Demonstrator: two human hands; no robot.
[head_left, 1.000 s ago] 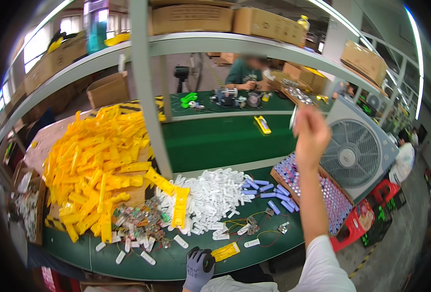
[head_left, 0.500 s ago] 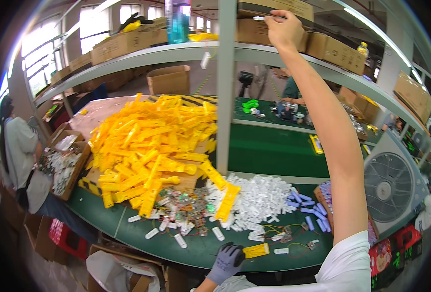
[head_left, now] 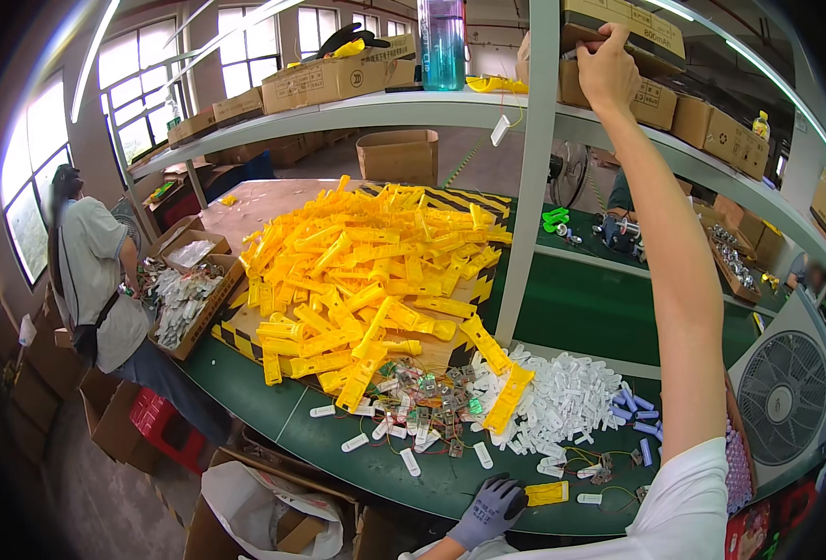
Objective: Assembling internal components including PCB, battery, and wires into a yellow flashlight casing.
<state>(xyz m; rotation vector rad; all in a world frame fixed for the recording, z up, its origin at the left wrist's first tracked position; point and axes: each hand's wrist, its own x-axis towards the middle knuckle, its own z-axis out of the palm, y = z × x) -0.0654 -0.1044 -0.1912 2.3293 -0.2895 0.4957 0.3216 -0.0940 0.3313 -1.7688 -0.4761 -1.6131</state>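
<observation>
My left hand [head_left: 490, 512], in a grey glove with dark fingertips, is closed on one end of a small yellow plastic casing [head_left: 547, 493] at the table's near edge. My bare right hand [head_left: 609, 72] is raised to the shelf, its fingers pinched together against the front of a cardboard box [head_left: 632, 37]. What the pinch holds, if anything, is hidden. Near the left hand lie loose white plastic pieces [head_left: 484, 455], a heap of small white parts [head_left: 562, 397], wired circuit boards [head_left: 432, 397] and purple cylindrical cells [head_left: 644, 452]. Two yellow casings [head_left: 508, 399] rest across the white heap.
A large pile of yellow casings [head_left: 366, 261] covers the table's middle. A grey post [head_left: 529, 177] rises to the shelf [head_left: 338, 114], which carries boxes and a blue bottle [head_left: 443, 47]. A fan [head_left: 783, 397] stands at right. A co-worker [head_left: 100, 271] stands at left.
The view has swung left, so the scene sits farther right. My right hand stays up at the shelf boxes; the thin dark item with a pale tip seen in its fingers before no longer shows clearly.
</observation>
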